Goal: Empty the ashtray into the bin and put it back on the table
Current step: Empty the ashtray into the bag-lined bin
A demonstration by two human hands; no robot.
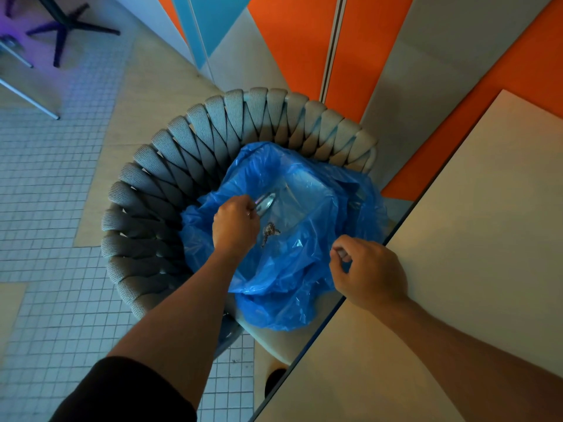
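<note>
My left hand [235, 226] holds a shiny metal ashtray [265, 202] tipped over the open mouth of a blue plastic bin bag [283, 284]. A small clump of ash and butts [269, 231] is in mid-air or on the bag's inside, just right of my left hand. The bag sits on the seat of a grey woven chair [170, 166]. My right hand [368, 269] pinches the bag's right edge, next to the edge of the beige table [475, 239].
The beige table fills the right side, its dark edge running diagonally past the bag. The chair's woven backrest curves round the bag's left and far sides. White-tiled floor lies left, with another table's dark cross base [65, 27] at the far left. Orange, blue and grey wall panels stand behind.
</note>
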